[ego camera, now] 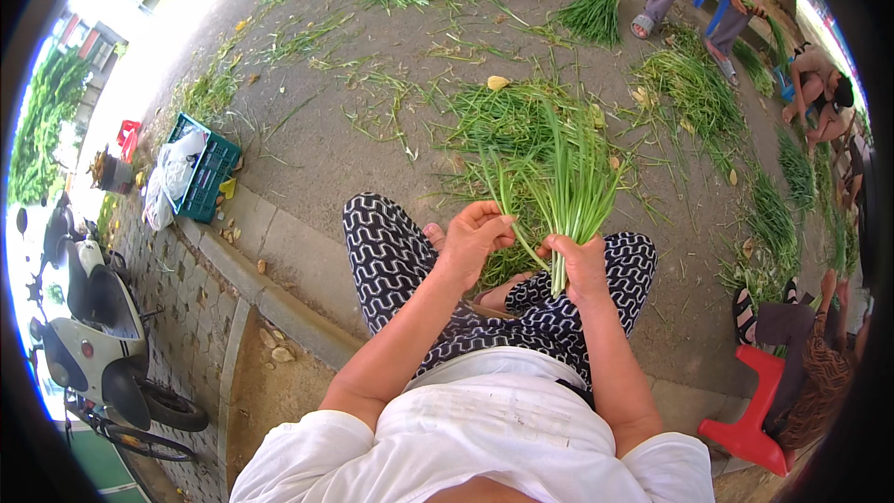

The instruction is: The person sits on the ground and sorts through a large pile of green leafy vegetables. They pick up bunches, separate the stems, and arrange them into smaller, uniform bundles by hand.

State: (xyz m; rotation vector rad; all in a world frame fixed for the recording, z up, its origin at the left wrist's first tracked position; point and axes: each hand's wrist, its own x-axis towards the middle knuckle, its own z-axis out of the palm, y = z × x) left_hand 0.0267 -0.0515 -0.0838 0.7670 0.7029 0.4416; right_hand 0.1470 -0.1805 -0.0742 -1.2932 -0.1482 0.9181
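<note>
My right hand [583,262] is closed around the pale lower stems of a bunch of long green leafy stalks [569,202], whose tips fan out away from me. Just left of it, my left hand [475,234] pinches a separate thin stalk [525,241] between thumb and fingers; the stalk's lower end reaches close to the bunch. Both hands are above my lap, between my knees in black-and-white patterned trousers. On the pavement beyond them lies a loose heap of green stalks [496,119], partly hidden by the bunch.
A green plastic crate [220,164] with white plastic bags stands left by the kerb [300,314]. Parked scooters [91,335] are farther left. Several people sit around, with more stalk piles [691,84] near them. A red plastic stool [758,412] stands at lower right beside a seated person.
</note>
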